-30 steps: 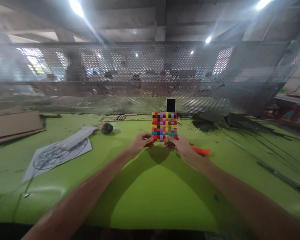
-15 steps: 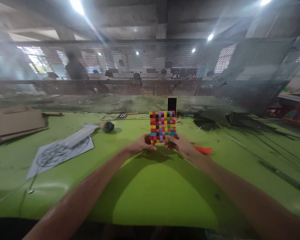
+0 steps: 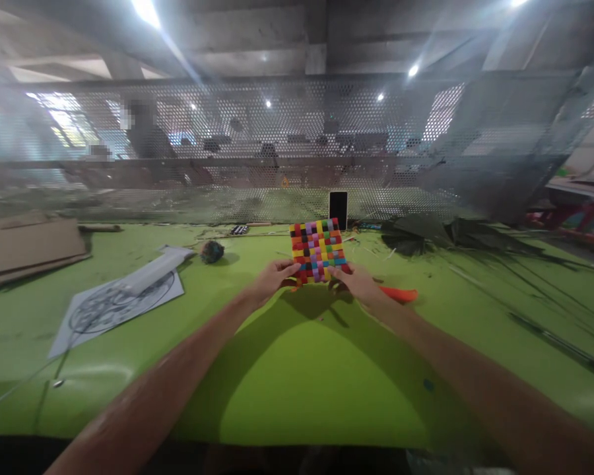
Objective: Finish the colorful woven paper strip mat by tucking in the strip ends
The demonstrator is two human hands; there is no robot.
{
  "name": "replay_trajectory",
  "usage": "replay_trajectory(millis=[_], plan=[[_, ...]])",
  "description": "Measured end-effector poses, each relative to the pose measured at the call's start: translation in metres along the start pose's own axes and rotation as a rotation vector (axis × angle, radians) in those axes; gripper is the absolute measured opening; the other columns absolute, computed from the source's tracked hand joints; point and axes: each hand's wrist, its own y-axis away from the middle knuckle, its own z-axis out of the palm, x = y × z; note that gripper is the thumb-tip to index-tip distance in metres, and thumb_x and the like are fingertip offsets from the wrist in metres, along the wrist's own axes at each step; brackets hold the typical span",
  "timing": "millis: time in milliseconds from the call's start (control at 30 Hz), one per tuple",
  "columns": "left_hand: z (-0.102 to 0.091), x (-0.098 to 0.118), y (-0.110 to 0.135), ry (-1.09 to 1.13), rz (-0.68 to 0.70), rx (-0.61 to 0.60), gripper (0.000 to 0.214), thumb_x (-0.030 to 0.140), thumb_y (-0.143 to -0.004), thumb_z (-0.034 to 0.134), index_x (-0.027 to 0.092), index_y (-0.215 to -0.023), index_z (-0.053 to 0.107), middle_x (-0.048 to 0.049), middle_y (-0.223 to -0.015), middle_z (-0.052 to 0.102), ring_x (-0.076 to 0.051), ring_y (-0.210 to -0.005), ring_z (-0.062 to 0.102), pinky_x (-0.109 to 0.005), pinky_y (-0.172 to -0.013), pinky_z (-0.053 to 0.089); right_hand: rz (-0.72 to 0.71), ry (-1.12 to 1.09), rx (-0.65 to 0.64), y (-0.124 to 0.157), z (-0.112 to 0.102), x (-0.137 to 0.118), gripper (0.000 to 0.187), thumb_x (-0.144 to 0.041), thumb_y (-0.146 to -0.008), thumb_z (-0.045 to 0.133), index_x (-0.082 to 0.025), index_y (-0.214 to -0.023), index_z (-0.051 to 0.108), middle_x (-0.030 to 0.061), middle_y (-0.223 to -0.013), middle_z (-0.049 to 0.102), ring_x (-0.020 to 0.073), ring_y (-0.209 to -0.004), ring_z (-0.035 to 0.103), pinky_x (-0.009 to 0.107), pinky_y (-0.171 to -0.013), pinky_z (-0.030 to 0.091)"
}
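Observation:
A small woven mat [image 3: 317, 249] of many coloured strips in a checker pattern stands upright over the green table [image 3: 301, 369], tipped slightly to the left. My left hand [image 3: 273, 278] pinches its lower left corner. My right hand [image 3: 356, 284] grips its lower right corner. Both arms reach far forward. An orange strip [image 3: 398, 293] lies on the table just right of my right hand.
A black phone [image 3: 338, 209] leans upright behind the mat against a perforated metal screen [image 3: 257, 152]. A printed paper sheet [image 3: 119, 300] and a small dark ball [image 3: 212, 251] lie to the left, flat cardboard [image 3: 27, 245] at far left. Dark leaves [image 3: 435, 235] spread at the right.
The mat has shifted a little to the left and tilted slightly anticlockwise. Both hands keep their hold on its lower corners.

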Motion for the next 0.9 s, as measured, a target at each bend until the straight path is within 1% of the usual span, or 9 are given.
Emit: replay_trajectory(millis=[67,133,200,300,367,500,567,767,900], plan=[[0.002,0.001,0.001,-0.015,0.002,0.051,0.038,0.045,-0.071,0.083,0.013,-0.090,0.077,-0.0103,-0.093,0.077,-0.017,-0.076,0.070,-0.032,-0.079,0.058,-0.044,0.016,0.063,0.000,-0.001,-0.003,0.014,-0.025,-0.083,0.075,-0.017,-0.093,0.070,0.0061,-0.087,0.076,0.0138,-0.065,0.070,0.024,-0.055,0.059],[0.004,0.003,0.003,-0.019,0.005,0.081,0.039,0.045,-0.068,0.085,0.012,-0.088,0.077,-0.0103,-0.091,0.077,-0.017,-0.076,0.071,-0.033,-0.080,0.058,-0.079,-0.025,0.077,-0.001,-0.002,-0.004,0.015,-0.023,-0.083,0.075,-0.018,-0.096,0.071,0.0060,-0.096,0.077,0.0142,-0.074,0.072,0.026,-0.065,0.062],[0.005,0.005,0.004,-0.018,0.021,0.080,0.040,0.046,-0.066,0.086,0.012,-0.086,0.077,-0.0103,-0.089,0.077,-0.017,-0.075,0.070,-0.034,-0.082,0.057,-0.087,-0.063,0.079,-0.004,-0.004,-0.004,0.011,-0.021,-0.083,0.074,-0.017,-0.094,0.072,0.0056,-0.098,0.077,0.0140,-0.077,0.072,0.028,-0.073,0.062],[0.004,0.007,0.005,-0.020,0.036,0.062,0.038,0.044,-0.064,0.087,0.012,-0.082,0.075,-0.0097,-0.088,0.076,-0.017,-0.076,0.070,-0.034,-0.081,0.057,-0.086,-0.056,0.089,-0.005,-0.006,-0.005,0.008,-0.020,-0.083,0.074,-0.017,-0.090,0.072,0.0053,-0.097,0.077,0.0131,-0.076,0.072,0.029,-0.076,0.062],[0.003,0.007,0.005,-0.027,0.050,0.079,0.037,0.043,-0.064,0.087,0.013,-0.080,0.075,-0.0086,-0.087,0.076,-0.016,-0.075,0.069,-0.032,-0.078,0.056,-0.088,-0.036,0.072,-0.004,-0.006,-0.007,0.011,-0.021,-0.081,0.076,-0.018,-0.091,0.073,0.0055,-0.099,0.077,0.0137,-0.078,0.072,0.030,-0.077,0.063],[0.006,0.007,0.002,-0.019,0.116,0.217,0.039,0.045,-0.059,0.089,0.014,-0.076,0.074,-0.0048,-0.075,0.074,-0.014,-0.065,0.065,-0.029,-0.069,0.055,-0.119,0.002,0.003,0.000,-0.005,-0.009,0.022,-0.018,-0.076,0.080,-0.020,-0.097,0.074,0.0045,-0.103,0.077,0.0144,-0.083,0.073,0.032,-0.083,0.062],[0.008,0.008,0.002,-0.005,0.139,0.238,0.040,0.046,-0.057,0.090,0.014,-0.075,0.074,-0.0036,-0.073,0.073,-0.012,-0.063,0.063,-0.027,-0.065,0.053,-0.132,-0.009,-0.033,0.001,-0.005,-0.009,0.024,-0.017,-0.076,0.079,-0.020,-0.099,0.074,0.0042,-0.103,0.077,0.0142,-0.084,0.073,0.032,-0.085,0.062],[0.006,0.008,0.002,0.076,0.073,0.195,0.043,0.044,-0.053,0.092,0.013,-0.072,0.071,-0.0018,-0.069,0.070,-0.010,-0.059,0.061,-0.022,-0.059,0.052,-0.082,-0.025,-0.039,0.000,-0.005,-0.009,0.020,-0.013,-0.077,0.077,-0.019,-0.096,0.075,0.0050,-0.100,0.077,0.0152,-0.079,0.072,0.030,-0.081,0.062],[0.003,0.005,-0.001,0.129,0.059,0.211,0.041,0.044,-0.058,0.090,0.014,-0.076,0.069,-0.0018,-0.072,0.071,-0.010,-0.061,0.063,-0.023,-0.060,0.055,-0.028,-0.005,-0.021,0.002,-0.003,-0.012,0.015,-0.011,-0.081,0.073,-0.018,-0.094,0.075,0.0056,-0.098,0.077,0.0149,-0.077,0.071,0.027,-0.076,0.062]])
